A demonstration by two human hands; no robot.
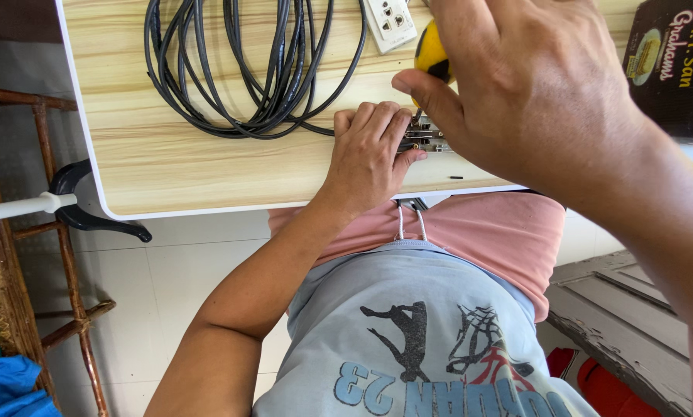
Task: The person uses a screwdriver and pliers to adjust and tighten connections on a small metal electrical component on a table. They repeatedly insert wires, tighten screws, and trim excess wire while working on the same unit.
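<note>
One view only, from a camera worn on the person's head. It looks steeply down and slightly back toward the wearer's own body: the grey shirt (416, 340) fills the bottom centre of the frame, while the desk (169, 154) spans the upper half with its near edge crossing the middle. The camera sits close, so the right hand (532, 85) looms large in the upper right and is cut by the top edge, and the left hand (366, 154) lies at centre. Tiled floor (192, 278) shows lower left.
</note>
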